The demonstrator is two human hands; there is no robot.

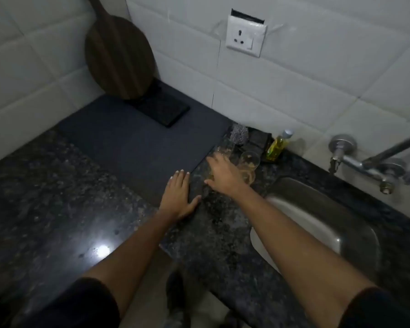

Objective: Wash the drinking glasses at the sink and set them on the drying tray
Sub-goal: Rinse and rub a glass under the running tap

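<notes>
Your right hand [225,176] reached over the cluster of drinking glasses [249,162] on the counter [57,185] beside the sink [317,218]; blur hid whether its fingers had closed on one. Your left hand [178,195] lay flat, fingers straight, on the edge of the dark drying tray [133,143], holding nothing. To do this well, you needed to take one glass low around its body, lift it clear of its neighbours, then carry it under the tap [374,166].
</notes>
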